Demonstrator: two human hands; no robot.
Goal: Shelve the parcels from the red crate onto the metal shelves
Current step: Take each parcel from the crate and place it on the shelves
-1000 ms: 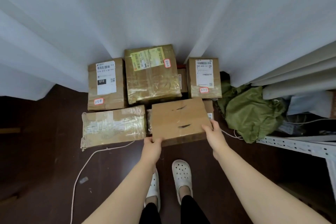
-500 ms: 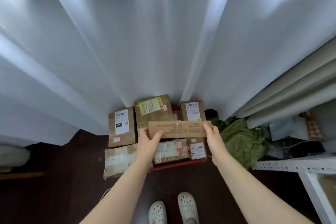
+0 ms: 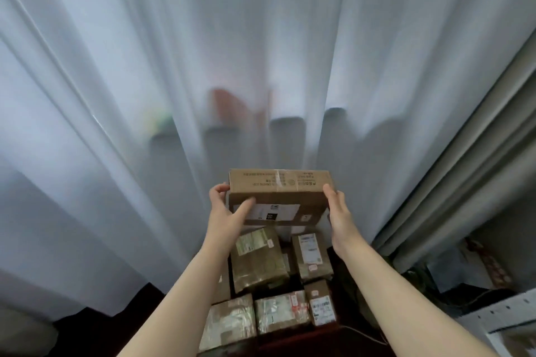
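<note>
I hold a flat brown cardboard parcel (image 3: 278, 197) up at chest height in front of the white curtain, tilted so its underside with a white label faces me. My left hand (image 3: 224, 210) grips its left end, thumb under the box and fingers behind the edge. My right hand (image 3: 338, 209) grips its right end. Below it, several taped brown parcels (image 3: 258, 261) lie packed together on the floor; a dark red crate edge (image 3: 327, 329) shows in front of them. A white perforated metal shelf frame (image 3: 501, 319) juts in at the lower right.
A sheer white curtain (image 3: 203, 66) fills the view ahead, with a beige drape (image 3: 470, 159) at the right. Green fabric (image 3: 412, 278) and clutter lie right of the parcels. The floor (image 3: 95, 333) is dark wood.
Both hands have lifted the flat parcel from the pile up to chest height, tipping its labelled underside toward me. My view has risen from the floor to the curtain.
</note>
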